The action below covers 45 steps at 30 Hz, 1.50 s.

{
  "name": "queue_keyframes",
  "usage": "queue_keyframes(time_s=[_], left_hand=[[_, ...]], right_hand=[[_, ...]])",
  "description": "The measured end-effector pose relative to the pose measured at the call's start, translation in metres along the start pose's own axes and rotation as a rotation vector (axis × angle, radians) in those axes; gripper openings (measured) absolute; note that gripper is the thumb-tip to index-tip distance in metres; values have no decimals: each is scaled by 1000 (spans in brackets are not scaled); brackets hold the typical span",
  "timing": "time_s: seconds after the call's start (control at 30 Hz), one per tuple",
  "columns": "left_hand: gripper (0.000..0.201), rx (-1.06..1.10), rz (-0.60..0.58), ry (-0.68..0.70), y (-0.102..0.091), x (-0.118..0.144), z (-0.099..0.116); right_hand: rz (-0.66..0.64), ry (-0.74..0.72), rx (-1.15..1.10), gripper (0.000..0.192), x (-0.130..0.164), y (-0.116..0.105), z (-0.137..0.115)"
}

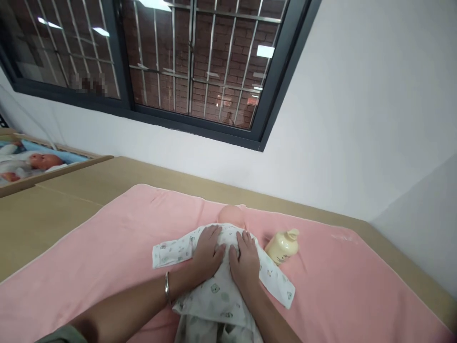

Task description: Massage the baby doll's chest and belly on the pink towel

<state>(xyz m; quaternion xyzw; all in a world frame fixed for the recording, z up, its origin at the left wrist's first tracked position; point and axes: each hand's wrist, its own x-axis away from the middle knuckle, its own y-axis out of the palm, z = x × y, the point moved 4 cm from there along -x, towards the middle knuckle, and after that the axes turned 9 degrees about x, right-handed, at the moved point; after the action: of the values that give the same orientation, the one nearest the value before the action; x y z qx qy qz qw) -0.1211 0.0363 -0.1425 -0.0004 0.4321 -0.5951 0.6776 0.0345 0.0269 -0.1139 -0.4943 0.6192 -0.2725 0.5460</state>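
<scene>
A baby doll lies on a pink towel [107, 247]; only the top of its bald head [231, 215] shows. A white printed baby garment [214, 290] covers its body, sleeves spread to either side. My left hand [207, 255] rests flat on the garment over the doll's chest, fingers apart, a metal bangle on its wrist. Beside it, my right hand [246, 262] also presses flat on the cloth, thumbs nearly touching. A small yellow pump bottle [283, 245] lies on its side on the towel just right of my right hand.
The towel covers a tan table [53, 205] set against a white wall [357, 119] under a barred dark-framed window [193, 62]. At far left, a wooden-edged cot [43, 164] holds a second doll. The wall turns a corner at right.
</scene>
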Motion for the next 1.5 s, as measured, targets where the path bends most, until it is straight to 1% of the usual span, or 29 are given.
queue_keyframes(time_s=[0.13,0.2,0.3,0.4,0.47,0.53,0.6,0.67,0.73,0.8,0.9,0.97,1.0,1.1,1.13,1.2,1.27,1.3,1.37,1.5], left_hand=[[52,-13,-37,-20,-6,-11,2],[52,-25,-60,-44,-8,-15,4],[50,-88,-97,-58,-8,-15,12],[50,-201,-119,-52,-7,-9,21],[50,-234,-135,-42,-8,-8,26],[45,-202,-188,-50,-9,-15,26],[38,-145,-255,-80,-12,-27,23],[34,-109,-314,-129,-15,-37,19],[35,-118,-336,-145,-15,-40,18],[40,-158,-317,-120,-11,-30,22],[49,-211,-246,-65,-2,-7,29],[52,-218,-225,-38,1,0,31],[51,-213,-230,-19,0,-1,31],[40,-159,-332,5,-6,-20,24],[37,-141,-369,-10,-9,-29,20],[34,-133,-388,-50,-15,-45,13],[34,-142,-384,-90,-18,-51,10],[35,-148,-381,-105,-17,-49,11],[38,-164,-372,-127,-15,-38,17],[49,-244,-273,-137,-11,-6,38]], right_hand=[[-75,-113,-102,46,-5,-18,-7],[-100,-132,-135,45,-7,-23,-7],[-140,-47,-87,51,-11,-28,-6],[-232,59,23,60,-15,-31,-9],[-296,85,90,63,-11,-33,-17],[-322,72,141,63,0,-35,-28],[-313,19,170,61,14,-36,-40],[-305,-38,183,60,24,-37,-45],[-311,-69,169,59,22,-38,-43],[-330,-69,133,57,9,-38,-35],[-348,9,102,59,-18,-35,-19],[-335,64,111,62,-27,-33,-15],[-319,73,121,62,-27,-32,-15],[-249,22,165,59,-9,-31,-27],[-228,-5,184,57,0,-31,-32],[-199,-52,222,55,16,-33,-41],[-187,-80,250,54,24,-36,-46],[-186,-84,253,53,23,-37,-46],[-202,-75,219,51,13,-40,-42],[-273,29,121,52,-20,-40,-26]])
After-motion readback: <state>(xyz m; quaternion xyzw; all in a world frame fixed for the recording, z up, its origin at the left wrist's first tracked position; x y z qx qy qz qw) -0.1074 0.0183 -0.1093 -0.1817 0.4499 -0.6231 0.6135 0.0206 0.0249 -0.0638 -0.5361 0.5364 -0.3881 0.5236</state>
